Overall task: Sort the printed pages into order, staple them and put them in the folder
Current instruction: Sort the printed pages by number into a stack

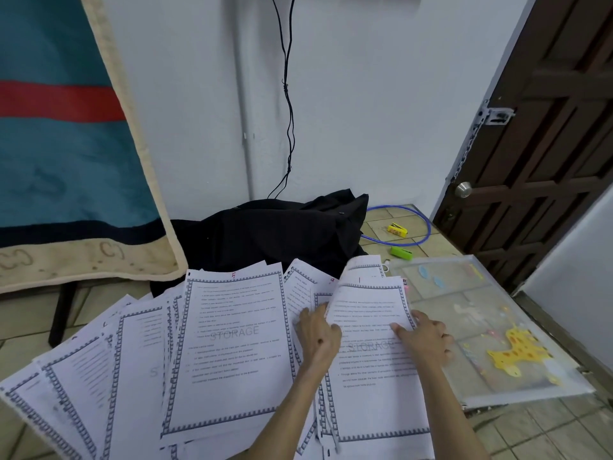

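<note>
So the head camera was looking down at a tiled floor point(547, 436) with printed pages point(229, 330) fanned out all over it, from about 8 o'clock round to the middle. Each sheet had a patterned border, and a couple carried a faint "STORAGE" watermark. A red handwritten number sat at the top of some of them.

The left hand point(319, 336) was near the centre, fingers curled at the left edge of the top page point(368, 330) of a small stack at 5 o'clock, looked like it was pinching that edge. The right hand point(426, 338) rested on the same sheet's right side, fingers fairly straight and pressing down, so not gripping anything.

The folder point(491, 330), a clear plastic one with a yellow giraffe print, lay flat at 3 o'clock, just beside the stack. A green stapler point(401, 253) sat past the folder's far corner at about 1 o'clock, with a yellow one point(397, 229) a bit further back inside a blue hoop point(426, 227). A black bag point(275, 234) slumped at 12 o'clock against the wall, and a brown door point(544, 134) stood at 2 o'clock.
</note>
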`<state>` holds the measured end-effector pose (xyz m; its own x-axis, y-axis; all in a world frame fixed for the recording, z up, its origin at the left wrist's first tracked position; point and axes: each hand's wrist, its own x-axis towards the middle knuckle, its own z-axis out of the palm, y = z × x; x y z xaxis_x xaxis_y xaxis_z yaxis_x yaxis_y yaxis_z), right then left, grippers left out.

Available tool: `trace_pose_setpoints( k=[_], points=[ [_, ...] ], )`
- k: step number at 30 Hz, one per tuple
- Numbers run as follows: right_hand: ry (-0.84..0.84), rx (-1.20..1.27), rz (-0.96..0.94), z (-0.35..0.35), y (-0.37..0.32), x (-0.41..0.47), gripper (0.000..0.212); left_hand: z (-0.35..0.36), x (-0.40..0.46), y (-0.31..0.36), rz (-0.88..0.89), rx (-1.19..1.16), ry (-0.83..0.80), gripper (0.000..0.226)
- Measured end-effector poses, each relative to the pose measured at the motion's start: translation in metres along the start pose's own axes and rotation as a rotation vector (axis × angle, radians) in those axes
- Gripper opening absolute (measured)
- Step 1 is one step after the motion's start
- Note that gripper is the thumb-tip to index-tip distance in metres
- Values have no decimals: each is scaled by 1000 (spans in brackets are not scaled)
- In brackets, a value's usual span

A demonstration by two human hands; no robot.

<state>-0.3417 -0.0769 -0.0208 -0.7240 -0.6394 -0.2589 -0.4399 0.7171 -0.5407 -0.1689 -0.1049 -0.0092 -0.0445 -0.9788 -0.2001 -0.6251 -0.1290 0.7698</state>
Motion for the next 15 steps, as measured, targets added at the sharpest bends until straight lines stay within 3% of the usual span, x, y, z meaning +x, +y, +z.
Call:
trace_pose_setpoints(
  k=[3, 5, 8, 10, 15],
  points=[
    [-7, -2, -2, 0, 0, 0, 61, -7, 9, 5, -35, -132, 30, 29],
    [-7, -6, -4, -1, 0, -1, 61, -10, 16, 5, -131, -274, 58, 36],
    [-8, -15, -15, -2, 1, -3, 61, -12, 19, 6, -295, -464, -27, 50],
    [-13, -35, -17, -3, 1, -3, 62, -13, 11, 10, -271, -434, -87, 47],
    [-83, 16, -76, -7, 9, 1, 64, -28, 5, 20, -21, -467, -84, 38]
  ],
)
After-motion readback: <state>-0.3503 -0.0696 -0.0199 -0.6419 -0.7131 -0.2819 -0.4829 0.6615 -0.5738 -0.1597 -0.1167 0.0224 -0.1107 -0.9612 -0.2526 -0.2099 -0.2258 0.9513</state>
